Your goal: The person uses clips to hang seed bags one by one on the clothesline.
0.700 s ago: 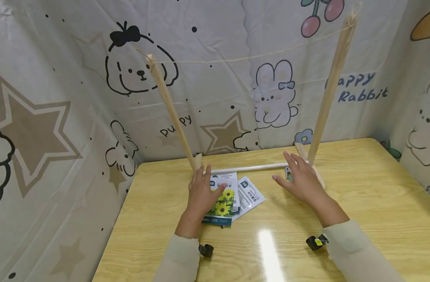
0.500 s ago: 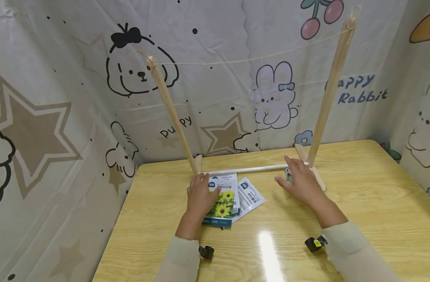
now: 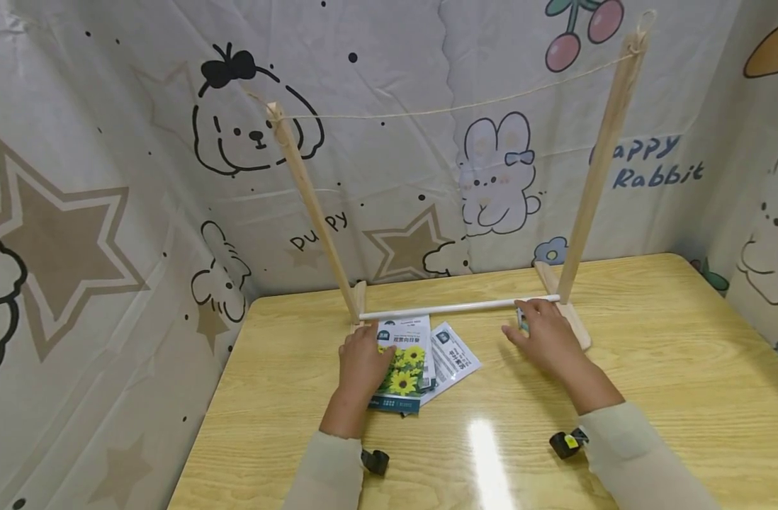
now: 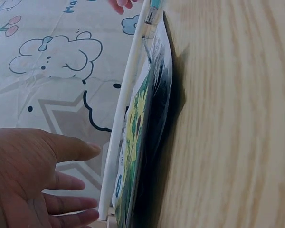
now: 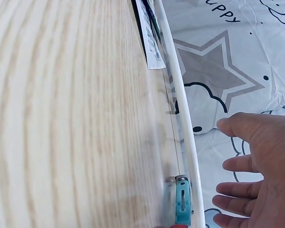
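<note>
My left hand is over the left edge of several seed packets; the top one shows yellow flowers. In the left wrist view its fingers are apart and hold nothing. My right hand hovers near the right end of a white rod, fingers spread and holding nothing in the right wrist view. Beside the rod there lies a small teal tool with a metal end, like a mini stapler, partly hidden by my hand in the head view. The rod runs low between two wooden posts.
A thin string spans the post tops. Wooden feet support the posts on the wood-grain table. A printed cloth hangs behind and at both sides. Something red shows at the right wrist view's bottom edge.
Both hands have come down a little, toward the table. The left fingertips have drawn back from the rod's left end. The packets and the stand stay where they were.
</note>
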Tool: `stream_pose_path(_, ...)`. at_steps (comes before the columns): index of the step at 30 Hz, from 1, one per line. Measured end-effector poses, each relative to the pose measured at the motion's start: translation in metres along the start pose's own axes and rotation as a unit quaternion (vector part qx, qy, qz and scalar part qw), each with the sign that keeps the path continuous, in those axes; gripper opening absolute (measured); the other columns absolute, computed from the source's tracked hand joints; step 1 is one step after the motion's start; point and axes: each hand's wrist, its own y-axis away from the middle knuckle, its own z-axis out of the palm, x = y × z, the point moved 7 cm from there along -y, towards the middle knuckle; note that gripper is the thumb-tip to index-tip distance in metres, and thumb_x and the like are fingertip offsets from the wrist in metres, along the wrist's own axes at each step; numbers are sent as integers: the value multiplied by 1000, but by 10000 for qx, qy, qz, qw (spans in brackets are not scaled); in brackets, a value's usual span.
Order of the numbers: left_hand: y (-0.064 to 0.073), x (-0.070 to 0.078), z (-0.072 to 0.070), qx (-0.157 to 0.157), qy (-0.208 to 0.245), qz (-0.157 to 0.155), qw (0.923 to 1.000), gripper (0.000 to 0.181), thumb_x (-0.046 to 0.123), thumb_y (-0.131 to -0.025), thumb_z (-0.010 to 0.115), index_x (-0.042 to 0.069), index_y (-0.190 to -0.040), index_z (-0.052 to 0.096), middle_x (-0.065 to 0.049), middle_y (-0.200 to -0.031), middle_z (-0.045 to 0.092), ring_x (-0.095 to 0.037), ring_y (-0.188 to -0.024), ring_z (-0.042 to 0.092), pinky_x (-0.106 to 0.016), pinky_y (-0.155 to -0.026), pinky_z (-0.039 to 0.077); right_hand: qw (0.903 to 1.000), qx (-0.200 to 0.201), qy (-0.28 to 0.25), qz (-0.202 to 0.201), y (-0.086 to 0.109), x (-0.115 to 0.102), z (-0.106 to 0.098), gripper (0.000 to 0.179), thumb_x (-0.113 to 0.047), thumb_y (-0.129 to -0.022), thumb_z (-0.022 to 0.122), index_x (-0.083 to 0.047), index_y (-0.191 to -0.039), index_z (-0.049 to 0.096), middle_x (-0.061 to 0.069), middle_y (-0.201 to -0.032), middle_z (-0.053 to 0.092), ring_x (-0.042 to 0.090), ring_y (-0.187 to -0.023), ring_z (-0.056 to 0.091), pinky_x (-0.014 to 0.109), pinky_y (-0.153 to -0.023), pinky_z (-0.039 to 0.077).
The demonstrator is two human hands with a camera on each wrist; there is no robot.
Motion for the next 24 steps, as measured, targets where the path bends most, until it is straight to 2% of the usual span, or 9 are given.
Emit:
stream_pose_path(6,1,1,8,-143,71,-112,9998,60,28,-91,75,-1,-140,56,-23,-136,60,-42,-125,57,-57,-105,44,9999,43,70,62,-2,4,1,62,-33,-99,62,5,-145,47,32,-140,48,52,-130,43,66,-107,37)
stream_pose_path(10,3,1,15,-264,-26,-131,9996,60,28,-90,76,-1,-139,57,-23,-136,60,-40,-124,58,-55,-106,44,9999,38,28,140,-3,7,3,59,-30,-98,64,2,-145,49,33,-140,47,53,-130,43,67,-106,36)
stream_pose_path(15,5,0,16,-281,-222,-221,9991,61,30,-89,77,1,-139,58,-22,-136,59,-40,-125,56,-55,-107,42,9997,-77,-79,239,-5,11,7,59,-27,-97,65,2,-145,49,32,-142,46,52,-130,43,67,-105,37)
stream_pose_path(24,5,-4,22,-367,-477,-230,9979,61,36,-87,78,5,-137,60,-22,-137,59,-40,-126,53,-55,-102,39,9999,-115,83,74,-3,10,12,45,-25,-95,66,-4,-135,61,30,-139,49,52,-119,52,64,-96,45)
